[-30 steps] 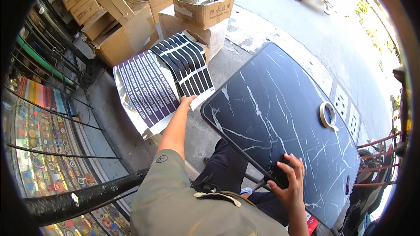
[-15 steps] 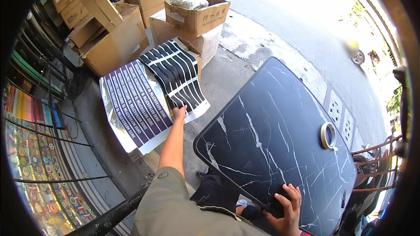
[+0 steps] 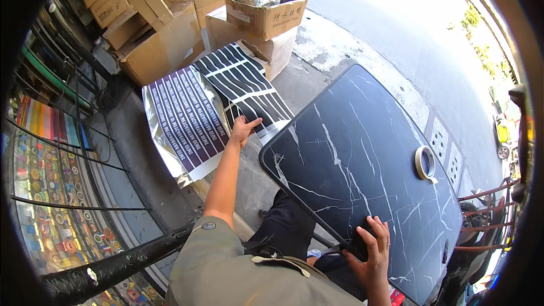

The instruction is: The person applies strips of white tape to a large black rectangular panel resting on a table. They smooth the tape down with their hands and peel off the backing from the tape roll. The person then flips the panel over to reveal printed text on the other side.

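Observation:
My left hand (image 3: 241,130) pinches the near edge of a black sticker sheet (image 3: 249,86) with white dividing lines. The sheet's right corner reaches the left edge of the table. Beside it hangs a silver-backed sheet (image 3: 184,114) with dark printed strips, curling at its lower edge. On my right, my right hand (image 3: 371,249) rests on the near edge of a black marble-patterned tabletop (image 3: 345,153), fingers spread and thumb by the rim. A roll of tape (image 3: 420,164) with a loose end stands toward the table's far right side. A small dark object (image 3: 445,252) lies at the right edge.
Several cardboard boxes (image 3: 158,45) are stacked beyond the sheets; an open box (image 3: 266,14) holds a plastic-wrapped bundle. At left stands a rack of colourful stickers (image 3: 62,209) behind a black bar (image 3: 113,266). A road (image 3: 430,51) runs past, with a yellow vehicle (image 3: 502,131).
My left hand has moved right and slightly up, drawing the sticker sheet's near corner to the table's edge. My right hand stays on the tabletop. The view has shifted slightly.

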Motion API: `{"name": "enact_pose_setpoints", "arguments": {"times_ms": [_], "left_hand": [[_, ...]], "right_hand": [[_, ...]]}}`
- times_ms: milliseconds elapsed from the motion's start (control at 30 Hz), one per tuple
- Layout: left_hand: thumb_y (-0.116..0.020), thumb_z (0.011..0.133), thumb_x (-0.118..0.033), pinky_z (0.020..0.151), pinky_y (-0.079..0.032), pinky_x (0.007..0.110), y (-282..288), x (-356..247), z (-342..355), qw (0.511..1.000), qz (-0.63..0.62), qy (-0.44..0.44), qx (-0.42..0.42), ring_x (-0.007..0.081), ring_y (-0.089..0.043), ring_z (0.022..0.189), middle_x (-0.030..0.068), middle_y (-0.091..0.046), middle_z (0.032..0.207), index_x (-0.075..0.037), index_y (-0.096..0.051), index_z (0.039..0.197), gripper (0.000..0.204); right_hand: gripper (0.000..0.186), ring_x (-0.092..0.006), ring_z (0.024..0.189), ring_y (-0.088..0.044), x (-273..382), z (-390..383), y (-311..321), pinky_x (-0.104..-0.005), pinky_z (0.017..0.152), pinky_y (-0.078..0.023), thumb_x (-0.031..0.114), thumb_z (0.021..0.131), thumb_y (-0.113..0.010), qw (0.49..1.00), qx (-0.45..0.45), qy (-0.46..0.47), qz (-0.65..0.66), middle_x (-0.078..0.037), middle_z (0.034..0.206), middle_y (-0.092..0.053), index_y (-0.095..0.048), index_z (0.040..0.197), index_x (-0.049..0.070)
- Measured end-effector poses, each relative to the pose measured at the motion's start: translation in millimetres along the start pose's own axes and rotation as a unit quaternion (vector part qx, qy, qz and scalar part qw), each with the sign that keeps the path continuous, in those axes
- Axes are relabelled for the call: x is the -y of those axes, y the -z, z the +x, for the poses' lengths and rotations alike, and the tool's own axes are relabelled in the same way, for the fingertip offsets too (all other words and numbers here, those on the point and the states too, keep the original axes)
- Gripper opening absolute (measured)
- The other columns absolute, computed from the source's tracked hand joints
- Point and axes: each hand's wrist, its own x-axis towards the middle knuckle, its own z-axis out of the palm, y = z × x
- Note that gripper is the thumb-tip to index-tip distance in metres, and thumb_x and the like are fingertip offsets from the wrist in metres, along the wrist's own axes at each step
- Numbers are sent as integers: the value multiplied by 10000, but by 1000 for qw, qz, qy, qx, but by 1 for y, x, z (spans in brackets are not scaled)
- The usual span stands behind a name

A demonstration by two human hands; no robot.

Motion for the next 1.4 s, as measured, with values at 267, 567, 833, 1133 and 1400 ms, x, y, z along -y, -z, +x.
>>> {"name": "enact_pose_setpoints", "arguments": {"times_ms": [267, 567, 833, 1133, 1400], "left_hand": [[-853, 842, -247, 956, -482, 657, 83, 171, -3, 921, 82, 378, -47, 333, -597, 1237, 136, -510, 1471, -80, -493, 1460, 735], [-903, 552, -726, 1193, -232, 691, 110, 170, -63, 893, -232, 251, -292, 353, -362, 1502, 82, -296, 1650, -220, -192, 1645, 1399], [-832, 837, -442, 892, -614, 508, 166, 106, -48, 808, -393, 51, -436, 306, -706, 1107, 60, -728, 1219, -115, -645, 1287, 587], [-625, 1015, -85, 805, -673, 515, 140, 76, -62, 774, -436, 73, -452, 329, -722, 1018, 133, -718, 1098, -19, -648, 1176, 176], [-370, 1050, 56, 875, -669, 523, 130, 33, -51, 783, -496, 168, -335, 460, -661, 1149, 292, -554, 1364, 95, -329, 1424, 378]], "right_hand": [[654, -379, 1432, -452, 1, -2, -2, -579, 1207, -310, 215, 760, -857, 1000, -15, 6, -21, -150, 1497, -501, -593, 1352, 130], [636, -350, 1443, -436, -3, -3, -6, -542, 1215, -326, 242, 811, -842, 998, -32, 34, -35, -136, 1506, -493, -585, 1380, 124], [574, -334, 1446, -434, -5, -6, -10, -510, 1220, -326, 290, 890, -776, 997, -56, 43, -39, -138, 1510, -498, -578, 1401, 118], [626, -341, 1452, -424, -9, -9, -12, -507, 1224, -319, 321, 911, -760, 997, -61, 44, -20, -135, 1558, -453, -534, 1465, 135], [668, -380, 1453, -435, -18, -14, -12, -515, 1151, -419, 225, 896, -799, 961, -180, 130, 167, -194, 1619, -359, -513, 1494, 144]]}}
